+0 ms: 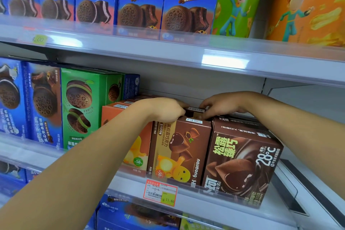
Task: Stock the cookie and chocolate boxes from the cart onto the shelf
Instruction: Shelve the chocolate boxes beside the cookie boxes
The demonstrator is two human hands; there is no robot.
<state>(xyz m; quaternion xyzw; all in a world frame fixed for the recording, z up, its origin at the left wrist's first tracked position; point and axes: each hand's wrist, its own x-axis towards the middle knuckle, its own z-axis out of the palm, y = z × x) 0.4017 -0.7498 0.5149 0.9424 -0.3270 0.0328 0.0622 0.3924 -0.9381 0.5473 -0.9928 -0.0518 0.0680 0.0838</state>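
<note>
Brown card box [196, 111], chocolate, at the middle shelf [130, 188], behind the front truffle box [179, 151] and above its top edge; only the barcode end and a strip of its top show. Whether it rests on the box below or hangs in the hands: cannot tell

Left hand [164, 110] curled over its left end, fingers hidden behind the box. Right hand [220, 106] curled over its right end, fingertips [203, 113] touching the top by the barcode. Both hands closed on the box, one each end; thumbs not visible, so depth of grip unclear

Handling, judged: thin printed card, light, stiff along edges and corners, soft in the broad faces. Glossy print, likely a bit slippery under dry fingers. Contents probably small chocolates, so crushing a face is the main risk, not weight. Best hold is at the short ends near the corners, as now, pressing inward lightly; avoid squeezing the big front panel. Sliding it along the tops of neighbours should go easily, card on card

Outward: dark box [240, 164] marked 28°C touches the truffle box on the right, standing slightly turned. Orange box [112, 115] just beside on the left, partly behind the left forearm. Green box [80, 106] and blue boxes [43, 104] further left. Price tag [160, 192] on the shelf rail below. Upper shelf holds a row of blue Oreo boxes [188, 3]

Cart not in view
</note>
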